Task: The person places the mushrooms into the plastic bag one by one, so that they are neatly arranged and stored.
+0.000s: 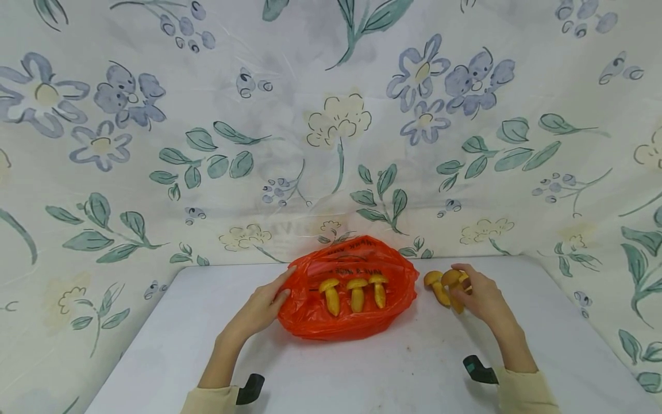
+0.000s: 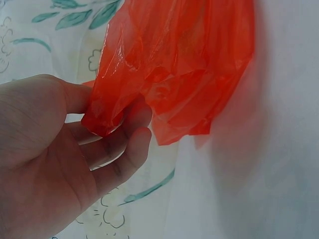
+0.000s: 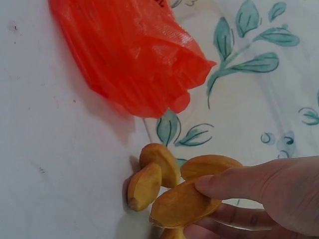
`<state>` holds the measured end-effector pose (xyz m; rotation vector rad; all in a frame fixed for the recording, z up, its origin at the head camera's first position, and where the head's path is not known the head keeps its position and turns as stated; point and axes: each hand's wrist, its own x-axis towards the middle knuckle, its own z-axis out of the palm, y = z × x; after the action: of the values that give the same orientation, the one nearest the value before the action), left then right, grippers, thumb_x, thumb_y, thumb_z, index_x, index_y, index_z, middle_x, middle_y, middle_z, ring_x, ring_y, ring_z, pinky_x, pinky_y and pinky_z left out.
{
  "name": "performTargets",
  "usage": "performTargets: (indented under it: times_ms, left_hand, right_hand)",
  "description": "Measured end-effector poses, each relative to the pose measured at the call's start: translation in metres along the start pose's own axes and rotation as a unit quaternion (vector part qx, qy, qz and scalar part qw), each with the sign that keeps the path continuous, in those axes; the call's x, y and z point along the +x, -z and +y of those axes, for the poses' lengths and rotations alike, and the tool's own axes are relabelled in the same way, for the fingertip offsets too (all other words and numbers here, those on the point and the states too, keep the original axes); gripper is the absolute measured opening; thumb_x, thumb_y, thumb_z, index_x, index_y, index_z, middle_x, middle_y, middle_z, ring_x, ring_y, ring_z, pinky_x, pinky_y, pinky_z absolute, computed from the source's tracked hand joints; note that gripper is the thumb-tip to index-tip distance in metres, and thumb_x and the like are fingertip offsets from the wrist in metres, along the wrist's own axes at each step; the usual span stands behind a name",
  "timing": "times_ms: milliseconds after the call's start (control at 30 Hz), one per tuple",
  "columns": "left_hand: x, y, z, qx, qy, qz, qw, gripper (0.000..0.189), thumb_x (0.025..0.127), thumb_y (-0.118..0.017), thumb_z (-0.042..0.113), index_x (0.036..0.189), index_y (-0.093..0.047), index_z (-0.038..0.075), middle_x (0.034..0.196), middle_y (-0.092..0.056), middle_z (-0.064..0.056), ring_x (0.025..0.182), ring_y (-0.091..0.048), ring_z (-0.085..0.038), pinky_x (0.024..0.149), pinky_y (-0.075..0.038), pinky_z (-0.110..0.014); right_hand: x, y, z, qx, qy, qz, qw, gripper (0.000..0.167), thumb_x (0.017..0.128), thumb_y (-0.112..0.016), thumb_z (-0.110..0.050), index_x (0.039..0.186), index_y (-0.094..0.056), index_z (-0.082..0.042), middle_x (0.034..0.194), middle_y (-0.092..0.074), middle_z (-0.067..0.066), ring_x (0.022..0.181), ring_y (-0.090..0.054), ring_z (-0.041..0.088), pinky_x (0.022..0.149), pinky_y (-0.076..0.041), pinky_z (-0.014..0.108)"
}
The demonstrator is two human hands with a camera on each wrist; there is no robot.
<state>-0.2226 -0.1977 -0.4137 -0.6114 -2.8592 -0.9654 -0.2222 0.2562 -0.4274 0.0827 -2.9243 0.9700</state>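
A red plastic bag point(image 1: 341, 328) lies spread open on the white table, with three yellow-brown mushrooms point(image 1: 357, 296) side by side on it. At the bag's left edge, my left hand point(image 1: 264, 305) pinches the thin plastic between thumb and fingers. My right hand point(image 1: 481, 292) is to the right of the bag and grips a mushroom point(image 3: 184, 201), thumb along its stem. Another mushroom point(image 3: 147, 186) lies on the table just left of it. Part of one more mushroom point(image 3: 173, 233) shows below the held one, mostly hidden by it and the fingers.
The white table point(image 1: 362, 374) ends at a floral cloth backdrop point(image 1: 289, 144) close behind the bag. Dark printing marks the bag's inner back side. A black wrist mount point(image 1: 250, 390) sits at the left cuff, with a similar mount point(image 1: 480, 370) at the right.
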Motion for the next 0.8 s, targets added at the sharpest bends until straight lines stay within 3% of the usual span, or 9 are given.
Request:
performTargets:
  times_ms: [267,567,800]
  left_hand:
    - [0.0,0.0,0.001,0.002,0.003,-0.003,1.0,0.055,0.1,-0.051,0.007,0.153,-0.035,0.012,0.149,-0.048,-0.019,0.118,-0.059,-0.032,0.1,-0.052,-0.049]
    - [-0.001,0.001,0.001,0.005,0.01,-0.005,0.9999,0.056,0.1,-0.051,0.007,0.153,-0.034,0.013,0.148,-0.048,-0.019,0.107,-0.06,-0.026,0.097,-0.055,-0.046]
    - [-0.002,0.002,0.002,0.002,0.01,-0.004,0.9999,0.056,0.1,-0.051,0.007,0.153,-0.035,0.013,0.149,-0.048,-0.018,0.108,-0.059,-0.026,0.098,-0.054,-0.047]
  right_hand:
    - [-0.004,0.006,-0.012,-0.011,0.02,0.023,0.9995,0.055,0.091,-0.066,-0.01,0.141,-0.043,-0.007,0.107,-0.063,0.022,0.087,-0.061,0.026,0.07,-0.06,0.034]
    - [-0.008,0.008,-0.026,-0.006,0.016,0.025,0.9995,0.056,0.092,-0.067,-0.011,0.142,-0.042,-0.008,0.112,-0.063,0.023,0.094,-0.062,0.031,0.073,-0.061,0.037]
    - [-0.009,0.008,-0.033,0.002,0.026,0.022,0.9994,0.055,0.091,-0.068,-0.01,0.141,-0.044,-0.009,0.116,-0.063,0.022,0.1,-0.062,0.034,0.072,-0.062,0.037]
